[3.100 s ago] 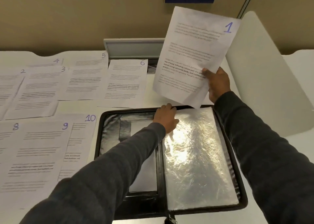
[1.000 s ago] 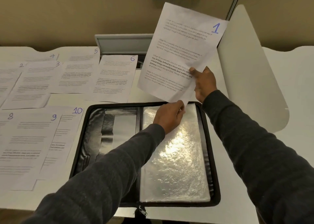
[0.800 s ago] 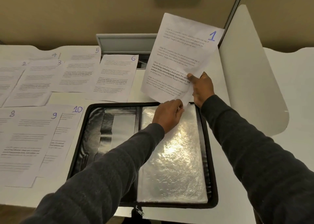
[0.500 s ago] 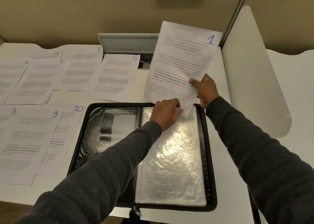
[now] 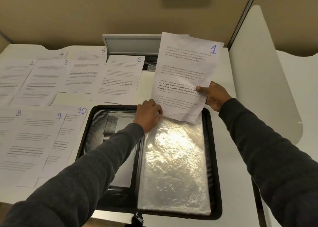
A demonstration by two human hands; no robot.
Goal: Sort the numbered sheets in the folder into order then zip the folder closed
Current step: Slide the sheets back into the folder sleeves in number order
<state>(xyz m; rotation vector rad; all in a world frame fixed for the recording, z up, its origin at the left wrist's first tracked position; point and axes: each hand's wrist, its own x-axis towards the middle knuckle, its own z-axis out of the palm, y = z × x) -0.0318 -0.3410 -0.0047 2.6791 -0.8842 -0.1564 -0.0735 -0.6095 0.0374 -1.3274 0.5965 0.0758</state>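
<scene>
Sheet 1 [image 5: 185,75] held tilted upright over far edge of folder [image 5: 213,158], bottom edge at top of plastic sleeve [image 5: 173,166]. Right hand [image 5: 216,96] pinches sheet's right edge, thumb on front. Left hand [image 5: 148,115] fingers curled on sleeve's top edge. Folder open at near edge of desk [image 5: 230,158]. Other numbered sheets [image 5: 34,140] spread over desk's left side.

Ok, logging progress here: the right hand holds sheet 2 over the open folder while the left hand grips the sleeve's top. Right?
Not quite. In the head view the right hand holds sheet 1, not 2; sheet 2 lies on the table. The folder is open and the left hand grips the sleeve's top.
</scene>
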